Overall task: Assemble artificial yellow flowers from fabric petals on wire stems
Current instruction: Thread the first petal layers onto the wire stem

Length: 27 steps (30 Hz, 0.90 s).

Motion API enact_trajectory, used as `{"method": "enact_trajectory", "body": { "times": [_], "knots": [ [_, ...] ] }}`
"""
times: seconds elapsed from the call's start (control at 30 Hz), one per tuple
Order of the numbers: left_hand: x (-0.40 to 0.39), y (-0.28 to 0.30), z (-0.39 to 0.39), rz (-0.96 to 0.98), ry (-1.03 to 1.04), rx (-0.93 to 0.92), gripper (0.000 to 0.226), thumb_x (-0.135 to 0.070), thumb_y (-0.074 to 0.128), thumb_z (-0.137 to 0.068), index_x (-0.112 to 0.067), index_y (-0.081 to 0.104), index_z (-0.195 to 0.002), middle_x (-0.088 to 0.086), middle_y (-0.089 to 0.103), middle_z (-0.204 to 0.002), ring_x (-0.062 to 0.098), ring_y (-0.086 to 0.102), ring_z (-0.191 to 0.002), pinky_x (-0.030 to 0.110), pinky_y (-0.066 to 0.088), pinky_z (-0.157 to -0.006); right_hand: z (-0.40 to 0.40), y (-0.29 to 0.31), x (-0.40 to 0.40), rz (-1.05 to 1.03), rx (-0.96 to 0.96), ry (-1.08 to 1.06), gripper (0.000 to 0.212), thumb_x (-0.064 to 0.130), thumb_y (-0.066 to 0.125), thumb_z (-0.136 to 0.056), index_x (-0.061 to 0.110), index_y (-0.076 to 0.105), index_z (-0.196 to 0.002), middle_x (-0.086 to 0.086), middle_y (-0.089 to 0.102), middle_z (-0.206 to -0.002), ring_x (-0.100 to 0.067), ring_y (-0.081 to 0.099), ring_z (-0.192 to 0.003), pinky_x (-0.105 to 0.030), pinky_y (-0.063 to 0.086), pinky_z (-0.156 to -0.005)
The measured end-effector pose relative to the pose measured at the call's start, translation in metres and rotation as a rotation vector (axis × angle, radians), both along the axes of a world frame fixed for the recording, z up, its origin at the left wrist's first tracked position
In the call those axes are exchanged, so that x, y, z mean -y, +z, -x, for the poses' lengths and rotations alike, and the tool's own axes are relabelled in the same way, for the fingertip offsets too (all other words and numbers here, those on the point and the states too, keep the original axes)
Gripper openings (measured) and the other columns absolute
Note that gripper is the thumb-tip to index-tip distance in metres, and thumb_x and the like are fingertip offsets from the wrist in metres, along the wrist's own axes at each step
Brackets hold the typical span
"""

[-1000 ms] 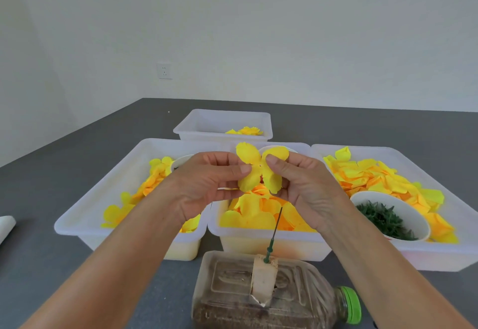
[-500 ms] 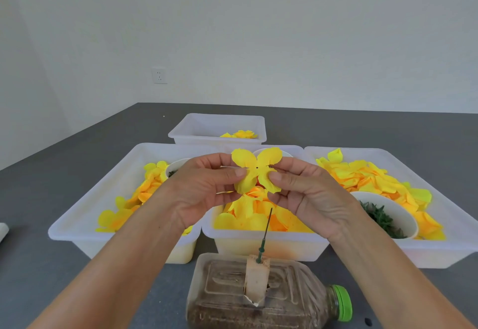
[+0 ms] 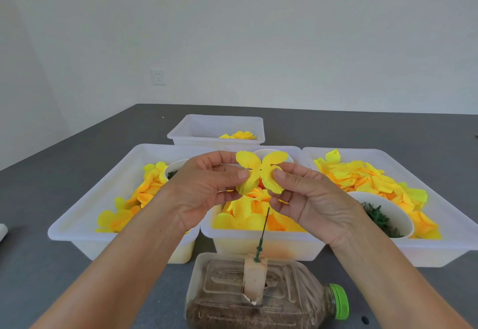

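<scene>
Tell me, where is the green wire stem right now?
In the head view, the wire stem stands low in the middle, stuck in a block on the lying bottle, just below the two hands and in front of the middle tray.

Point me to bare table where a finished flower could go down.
Free: grey table left of the left tray, and far table right of the back tray. Crowded: trays sit edge to edge, and the bottle with the wire stem fills the near centre.
</scene>
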<state>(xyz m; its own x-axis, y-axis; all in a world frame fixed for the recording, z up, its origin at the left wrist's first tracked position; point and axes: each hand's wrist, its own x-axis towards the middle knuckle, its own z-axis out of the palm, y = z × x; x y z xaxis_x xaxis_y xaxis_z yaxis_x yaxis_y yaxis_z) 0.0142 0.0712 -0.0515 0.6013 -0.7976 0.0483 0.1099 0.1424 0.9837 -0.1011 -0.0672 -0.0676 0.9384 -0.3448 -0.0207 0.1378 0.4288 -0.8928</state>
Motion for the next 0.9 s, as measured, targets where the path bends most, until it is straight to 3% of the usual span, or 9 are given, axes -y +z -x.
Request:
{"method": "enact_trajectory", "body": {
  "times": [0.13, 0.3, 0.53, 0.7, 0.9],
  "knots": [
    [0.0, 0.0, 0.003, -0.003, 0.008, 0.013, 0.035, -0.01, 0.068, -0.058, -0.009, 0.066, -0.093, 0.006, 0.071, -0.075, 0.016, 0.068, -0.065, 0.027, 0.057, -0.065, 0.0, -0.001, 0.0, -0.021, -0.001, -0.023, 0.018, 0.017, 0.078, -0.046, 0.017, 0.076, -0.064, -0.001, 0.07, -0.068, -0.01, 0.059, -0.054, -0.023, 0.052, -0.053],
    [-0.004, 0.003, 0.005, 0.011, 0.006, 0.018, 0.034, -0.012, 0.07, -0.057, -0.008, 0.068, -0.091, 0.006, 0.072, -0.076, 0.017, 0.068, -0.066, 0.028, 0.058, -0.065, 0.004, -0.001, 0.003, 0.008, 0.002, -0.024, 0.02, 0.015, 0.073, -0.053, 0.017, 0.078, -0.072, -0.001, 0.071, -0.072, -0.011, 0.062, -0.058, -0.022, 0.052, -0.054],
    [-0.007, 0.013, 0.016, -0.001, -0.032, 0.035, 0.027, -0.013, 0.069, -0.057, -0.011, 0.068, -0.084, 0.006, 0.071, -0.078, 0.017, 0.067, -0.065, 0.028, 0.058, -0.066, 0.008, 0.011, -0.003, 0.012, -0.008, -0.025, 0.017, 0.031, 0.071, -0.059, 0.018, 0.076, -0.069, -0.001, 0.068, -0.068, -0.012, 0.061, -0.056, -0.023, 0.051, -0.051],
    [-0.012, 0.016, 0.025, -0.011, -0.071, 0.039, 0.028, -0.013, 0.069, -0.057, -0.009, 0.067, -0.085, 0.008, 0.071, -0.08, 0.019, 0.067, -0.066, 0.031, 0.057, -0.068, 0.014, 0.017, -0.009, 0.057, -0.004, -0.018, 0.013, 0.028, 0.072, -0.059, 0.017, 0.074, -0.067, 0.0, 0.065, -0.066, -0.011, 0.06, -0.055, -0.023, 0.05, -0.05],
    [-0.017, 0.017, 0.029, -0.051, -0.029, 0.016, 0.033, -0.02, 0.072, -0.054, -0.008, 0.068, -0.084, 0.01, 0.07, -0.081, 0.024, 0.065, -0.069, 0.043, 0.052, -0.082, 0.02, 0.018, -0.016, 0.093, -0.034, 0.001, 0.021, 0.025, 0.069, -0.062, 0.013, 0.068, -0.08, -0.002, 0.067, -0.068, -0.011, 0.06, -0.056, -0.021, 0.051, -0.049]
  ]
}}
